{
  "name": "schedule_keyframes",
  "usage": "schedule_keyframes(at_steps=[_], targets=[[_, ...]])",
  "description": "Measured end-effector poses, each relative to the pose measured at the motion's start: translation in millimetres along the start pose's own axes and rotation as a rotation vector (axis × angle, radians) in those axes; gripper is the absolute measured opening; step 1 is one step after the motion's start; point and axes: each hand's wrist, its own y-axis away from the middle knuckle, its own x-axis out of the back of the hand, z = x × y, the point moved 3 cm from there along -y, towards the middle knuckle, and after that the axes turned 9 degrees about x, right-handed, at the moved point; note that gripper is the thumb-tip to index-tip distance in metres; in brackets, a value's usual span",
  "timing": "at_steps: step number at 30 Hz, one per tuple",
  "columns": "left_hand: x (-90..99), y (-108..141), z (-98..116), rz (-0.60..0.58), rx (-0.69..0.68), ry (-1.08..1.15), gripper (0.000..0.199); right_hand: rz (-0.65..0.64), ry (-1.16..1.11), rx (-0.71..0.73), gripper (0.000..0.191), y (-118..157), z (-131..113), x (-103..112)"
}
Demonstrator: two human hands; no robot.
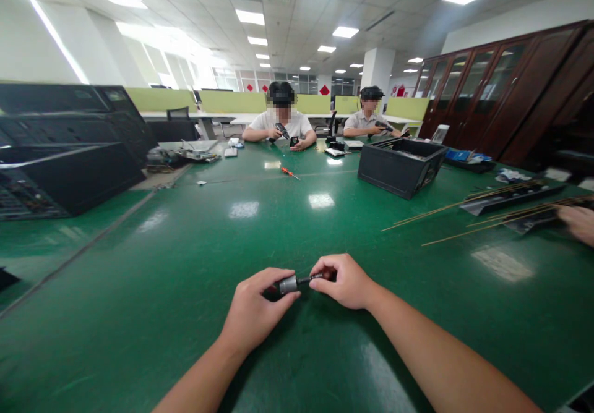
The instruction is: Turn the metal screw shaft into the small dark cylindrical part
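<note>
My left hand [260, 305] is wrapped round the body of a small tool with a silver cylindrical collar [288, 285]. Most of its body is hidden in the palm, so its exact kind cannot be told. From the collar a thin dark shaft [304, 280] points right. Thumb and fingers of my right hand [346, 282] pinch the far end of that shaft. Both hands are held close together over the near middle of the green tabletop [185, 258].
An orange screwdriver [288, 172] lies farther out. A black computer case [394, 169] stands right, larger dark cases [69, 172] left. Thin brass-coloured rods [464, 203] lie at right by another person's hand [578, 222]. Two people [283, 122] opposite hold dark power tools.
</note>
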Motion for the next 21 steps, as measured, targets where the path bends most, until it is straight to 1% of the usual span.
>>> schedule_keyframes(at_steps=[21], targets=[[1.2,-1.6,-0.6,0.024,0.030,-0.005,0.024,0.013,0.017,-0.024,0.012,-0.3,6.1,2.7]])
